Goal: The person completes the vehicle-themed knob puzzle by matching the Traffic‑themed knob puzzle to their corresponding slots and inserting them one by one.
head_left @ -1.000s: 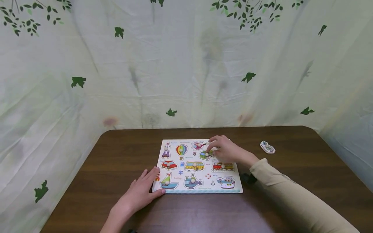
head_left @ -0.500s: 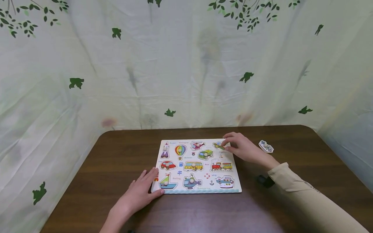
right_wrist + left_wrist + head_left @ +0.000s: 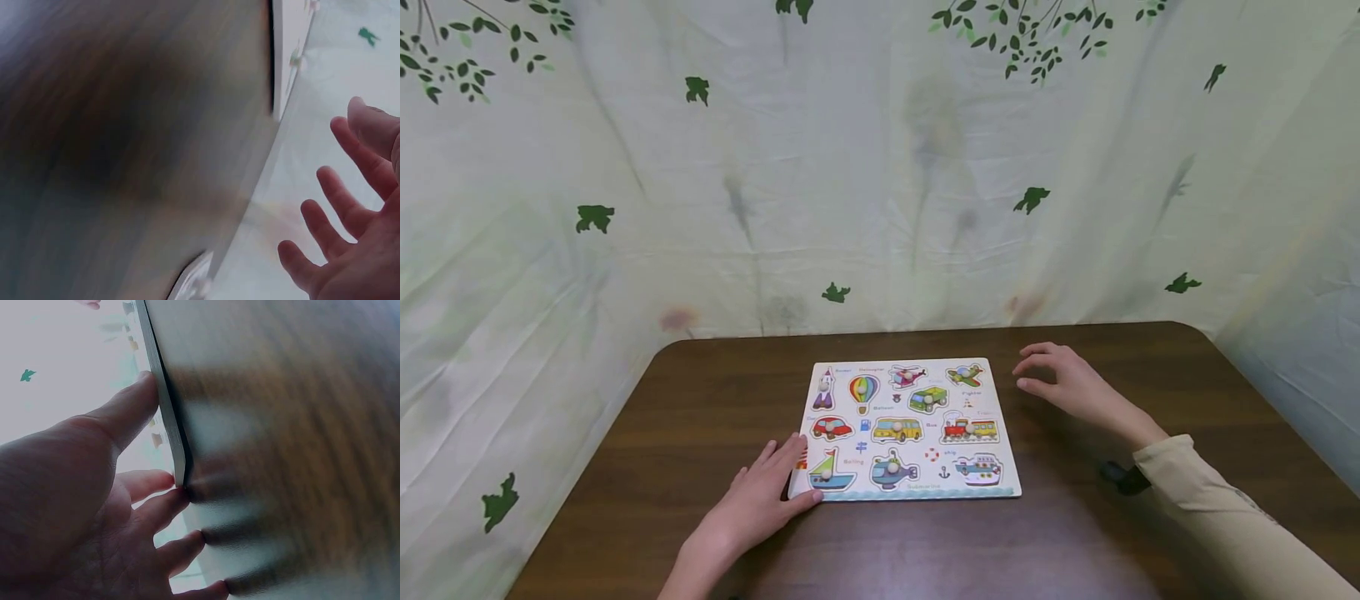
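A white knob puzzle board [image 3: 925,492] with vehicle pieces lies on the table. My left hand [image 3: 763,487] rests at its lower left corner, thumb along the near edge and fingers spread by the left side. In the left wrist view that hand [image 3: 94,487] touches the board's edge, with other fingertips down on the wood. My right hand [image 3: 1075,387] is in the air right of the board, fingers loosely bent and holding nothing. A loose puzzle piece [image 3: 195,278] shows at the bottom of the right wrist view; in the head view the right hand hides it.
The brown wooden table [image 3: 700,392] reaches back to a pale curtain [image 3: 865,167] printed with leaves. A black wrist strap [image 3: 1126,477] shows at the right cuff. On the board sit several knobbed pieces, among them a bus [image 3: 889,431] and a green plane [image 3: 964,375].
My right hand has moved right from above the board, uncovering the jeep, train and plane, and now covers the loose piece. The left hand stays put.
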### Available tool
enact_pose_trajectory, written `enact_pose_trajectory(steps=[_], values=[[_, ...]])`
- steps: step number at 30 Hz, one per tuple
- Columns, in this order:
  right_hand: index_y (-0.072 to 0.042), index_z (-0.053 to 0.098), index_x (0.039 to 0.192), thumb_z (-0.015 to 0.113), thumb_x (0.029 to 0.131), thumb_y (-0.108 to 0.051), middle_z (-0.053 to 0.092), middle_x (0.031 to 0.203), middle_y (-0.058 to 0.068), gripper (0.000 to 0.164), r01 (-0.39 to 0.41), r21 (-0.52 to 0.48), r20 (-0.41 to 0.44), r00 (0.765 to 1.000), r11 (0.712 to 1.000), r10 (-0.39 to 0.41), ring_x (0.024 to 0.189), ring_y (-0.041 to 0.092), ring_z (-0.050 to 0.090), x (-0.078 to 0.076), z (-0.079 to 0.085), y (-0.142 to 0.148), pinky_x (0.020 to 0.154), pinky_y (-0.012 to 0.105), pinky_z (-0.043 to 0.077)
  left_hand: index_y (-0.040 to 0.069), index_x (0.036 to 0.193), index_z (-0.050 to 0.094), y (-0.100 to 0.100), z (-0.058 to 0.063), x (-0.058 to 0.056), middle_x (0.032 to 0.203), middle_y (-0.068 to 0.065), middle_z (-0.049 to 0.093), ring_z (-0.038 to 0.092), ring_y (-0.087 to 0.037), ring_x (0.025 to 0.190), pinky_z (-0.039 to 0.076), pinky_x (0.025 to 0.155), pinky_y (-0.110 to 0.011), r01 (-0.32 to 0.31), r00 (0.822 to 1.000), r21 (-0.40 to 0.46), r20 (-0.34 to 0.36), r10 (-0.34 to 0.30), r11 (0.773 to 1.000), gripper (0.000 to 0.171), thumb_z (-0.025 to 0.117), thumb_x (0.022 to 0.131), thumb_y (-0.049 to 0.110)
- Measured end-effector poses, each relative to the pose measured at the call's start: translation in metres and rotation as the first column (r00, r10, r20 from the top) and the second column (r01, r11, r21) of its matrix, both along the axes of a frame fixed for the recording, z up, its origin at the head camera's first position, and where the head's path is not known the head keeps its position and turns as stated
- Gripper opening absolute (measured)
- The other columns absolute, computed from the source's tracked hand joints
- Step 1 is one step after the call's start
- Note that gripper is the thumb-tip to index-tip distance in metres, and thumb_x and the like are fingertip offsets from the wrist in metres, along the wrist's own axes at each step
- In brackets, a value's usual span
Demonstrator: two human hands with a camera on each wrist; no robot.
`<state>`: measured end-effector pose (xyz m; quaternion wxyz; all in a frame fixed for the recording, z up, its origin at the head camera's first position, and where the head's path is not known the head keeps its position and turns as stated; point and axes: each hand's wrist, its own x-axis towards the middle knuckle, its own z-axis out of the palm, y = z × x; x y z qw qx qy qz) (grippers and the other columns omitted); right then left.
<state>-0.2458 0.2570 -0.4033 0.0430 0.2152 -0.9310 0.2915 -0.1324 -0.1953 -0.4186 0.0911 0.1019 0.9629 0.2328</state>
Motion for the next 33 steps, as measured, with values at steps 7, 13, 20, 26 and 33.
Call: enact_pose_trajectory(steps=[7, 13, 20, 26, 33], values=[[-0.005, 0.071, 0.11, 0.073, 0.09, -0.017, 0.052, 0.134, 0.022, 0.023, 0.053, 0.025, -0.011, 0.999, 0.998, -0.053, 0.125, 0.043, 0.042, 0.007, 0.004, 0.029, 0.099, 0.06, 0.035, 0.009, 0.151, 0.039, 0.0, 0.001, 0.001, 0.154, -0.014, 0.037, 0.022, -0.044, 0.143, 0.021, 0.101, -0.075, -0.004, 1.0, 0.012, 0.004, 0.004, 1.0, 0.082, 0.072, 0.087, 0.046], [-0.003, 0.071, 0.112, 0.073, 0.09, -0.012, 0.051, 0.135, 0.025, 0.024, 0.06, 0.043, -0.01, 0.998, 0.997, -0.06, 0.126, 0.046, 0.041, 0.008, 0.006, 0.054, 0.098, 0.062, 0.035, 0.007, 0.151, 0.039, 0.0, 0.001, 0.002, 0.154, -0.014, 0.038, 0.023, -0.044, 0.143, 0.021, 0.101, -0.075, -0.003, 1.0, 0.012, -0.005, 0.003, 1.0, 0.081, 0.072, 0.087, 0.044], [-0.003, 0.072, 0.111, 0.073, 0.088, -0.005, 0.052, 0.132, 0.028, 0.023, 0.059, 0.074, 0.006, 0.998, 0.996, -0.059, 0.122, 0.048, 0.044, 0.001, 0.002, 0.075, 0.094, 0.064, 0.04, 0.007, 0.151, 0.039, 0.0, 0.001, 0.003, 0.153, -0.014, 0.039, 0.023, -0.044, 0.143, 0.022, 0.101, -0.075, 0.0, 1.0, 0.012, -0.014, 0.0, 1.0, 0.081, 0.073, 0.087, 0.044], [-0.002, 0.072, 0.112, 0.072, 0.088, -0.005, 0.052, 0.132, 0.029, 0.024, 0.066, 0.078, 0.037, 0.997, 0.995, -0.069, 0.123, 0.05, 0.044, -0.007, -0.002, 0.087, 0.095, 0.064, 0.038, 0.007, 0.151, 0.039, 0.001, 0.002, 0.002, 0.154, -0.014, 0.038, 0.024, -0.045, 0.143, 0.022, 0.1, -0.076, 0.001, 1.0, 0.005, -0.01, -0.001, 1.0, 0.082, 0.072, 0.086, 0.047], [-0.002, 0.071, 0.112, 0.073, 0.09, -0.018, 0.051, 0.133, 0.03, 0.027, 0.115, 0.078, 0.101, 0.987, 0.99, -0.123, 0.123, 0.05, 0.043, -0.018, -0.012, 0.093, 0.096, 0.064, 0.036, 0.008, 0.151, 0.04, 0.002, 0.003, 0.001, 0.154, -0.014, 0.038, 0.024, -0.045, 0.143, 0.023, 0.1, -0.076, 0.002, 1.0, 0.005, -0.014, -0.002, 1.0, 0.082, 0.072, 0.086, 0.047]])
